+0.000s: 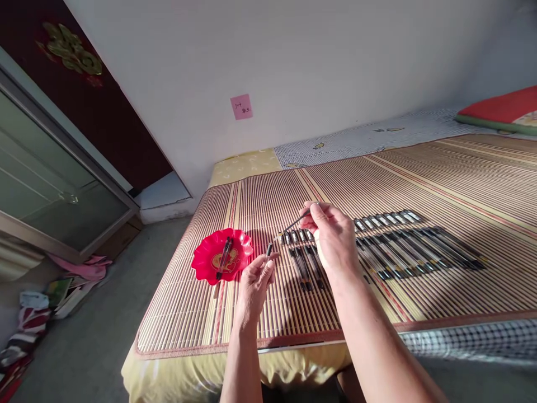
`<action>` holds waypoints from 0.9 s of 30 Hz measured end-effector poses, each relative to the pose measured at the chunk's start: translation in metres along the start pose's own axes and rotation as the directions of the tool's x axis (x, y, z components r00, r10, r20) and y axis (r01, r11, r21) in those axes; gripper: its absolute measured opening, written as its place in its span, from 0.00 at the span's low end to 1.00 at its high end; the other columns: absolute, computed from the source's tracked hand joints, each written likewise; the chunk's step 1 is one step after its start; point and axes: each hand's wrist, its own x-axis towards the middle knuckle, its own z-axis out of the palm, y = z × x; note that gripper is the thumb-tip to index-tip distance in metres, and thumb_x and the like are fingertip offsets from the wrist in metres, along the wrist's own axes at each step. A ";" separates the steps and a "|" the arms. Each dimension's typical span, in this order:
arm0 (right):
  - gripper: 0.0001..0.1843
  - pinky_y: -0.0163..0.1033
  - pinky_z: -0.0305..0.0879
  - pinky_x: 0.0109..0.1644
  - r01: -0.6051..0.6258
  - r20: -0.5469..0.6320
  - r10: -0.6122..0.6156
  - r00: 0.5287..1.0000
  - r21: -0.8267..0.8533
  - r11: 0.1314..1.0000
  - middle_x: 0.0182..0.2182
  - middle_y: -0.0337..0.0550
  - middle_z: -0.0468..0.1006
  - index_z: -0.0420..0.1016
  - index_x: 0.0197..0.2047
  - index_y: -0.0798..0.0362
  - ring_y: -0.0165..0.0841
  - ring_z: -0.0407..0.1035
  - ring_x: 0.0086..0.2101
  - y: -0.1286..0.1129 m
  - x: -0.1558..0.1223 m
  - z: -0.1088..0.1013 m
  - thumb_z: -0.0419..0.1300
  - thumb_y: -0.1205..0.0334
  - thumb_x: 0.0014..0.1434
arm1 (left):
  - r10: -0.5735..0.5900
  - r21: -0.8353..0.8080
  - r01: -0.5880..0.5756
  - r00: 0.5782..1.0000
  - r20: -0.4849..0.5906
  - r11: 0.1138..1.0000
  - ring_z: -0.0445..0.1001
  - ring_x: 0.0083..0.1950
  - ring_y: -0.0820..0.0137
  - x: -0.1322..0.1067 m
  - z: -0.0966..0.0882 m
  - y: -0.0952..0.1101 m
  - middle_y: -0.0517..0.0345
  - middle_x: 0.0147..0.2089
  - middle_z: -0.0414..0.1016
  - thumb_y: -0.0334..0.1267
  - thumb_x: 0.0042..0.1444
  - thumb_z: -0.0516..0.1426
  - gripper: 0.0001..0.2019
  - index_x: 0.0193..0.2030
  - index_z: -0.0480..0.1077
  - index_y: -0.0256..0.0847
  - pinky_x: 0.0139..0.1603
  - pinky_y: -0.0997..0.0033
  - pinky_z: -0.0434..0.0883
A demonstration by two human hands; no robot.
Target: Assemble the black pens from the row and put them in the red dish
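Note:
My right hand is closed in a pinch on a thin dark pen body that points left over the mat. My left hand is closed on a small dark pen cap, a little below and left of the pen's tip. Both hands hover above the left end of a long row of several black pens lying side by side on the striped bamboo mat. A red scalloped plate with a couple of pens in it sits to the left of my left hand.
The mat covers a bed against a white wall with a pink sticky note. A red and green cushion lies at the far right. Clothes and clutter lie on the floor at the left by a glass cabinet door.

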 end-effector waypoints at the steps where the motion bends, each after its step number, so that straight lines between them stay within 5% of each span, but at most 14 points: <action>1: 0.16 0.42 0.80 0.40 0.003 0.012 -0.003 1.000 -0.004 1.000 0.36 0.44 0.83 0.79 0.41 0.51 0.32 0.78 0.31 0.000 0.000 0.001 0.68 0.47 0.61 | -0.004 0.004 0.004 1.000 0.002 1.000 0.52 0.26 0.75 0.000 0.000 0.000 0.67 0.23 0.58 0.59 0.55 0.67 0.24 0.44 0.83 0.38 0.27 0.73 0.51; 18: 0.15 0.39 0.79 0.37 0.123 0.188 -0.086 0.979 -0.197 0.973 0.37 0.44 0.84 0.81 0.44 0.51 0.30 0.76 0.30 -0.011 0.000 -0.007 0.64 0.48 0.67 | 0.045 0.172 -0.052 0.998 0.044 0.984 0.57 0.29 0.73 -0.001 -0.006 -0.001 0.65 0.26 0.60 0.53 0.60 0.65 0.17 0.43 0.82 0.40 0.31 0.72 0.55; 22: 0.14 0.39 0.78 0.37 0.165 0.346 -0.074 0.935 -0.241 0.957 0.39 0.45 0.85 0.83 0.44 0.52 0.31 0.77 0.30 -0.016 -0.003 -0.003 0.63 0.50 0.68 | 0.045 0.238 -0.065 0.995 0.087 0.969 0.56 0.29 0.74 -0.005 -0.005 0.003 0.64 0.27 0.60 0.52 0.65 0.61 0.16 0.41 0.79 0.39 0.30 0.72 0.53; 27: 0.16 0.40 0.77 0.42 0.086 0.549 0.093 0.830 -0.290 0.953 0.38 0.45 0.86 0.85 0.41 0.51 0.34 0.79 0.36 -0.008 -0.003 -0.004 0.66 0.47 0.65 | 0.006 -0.023 -0.003 0.991 0.134 1.000 0.57 0.28 0.75 -0.009 0.000 0.004 0.63 0.28 0.66 0.51 0.68 0.59 0.15 0.44 0.76 0.40 0.29 0.73 0.54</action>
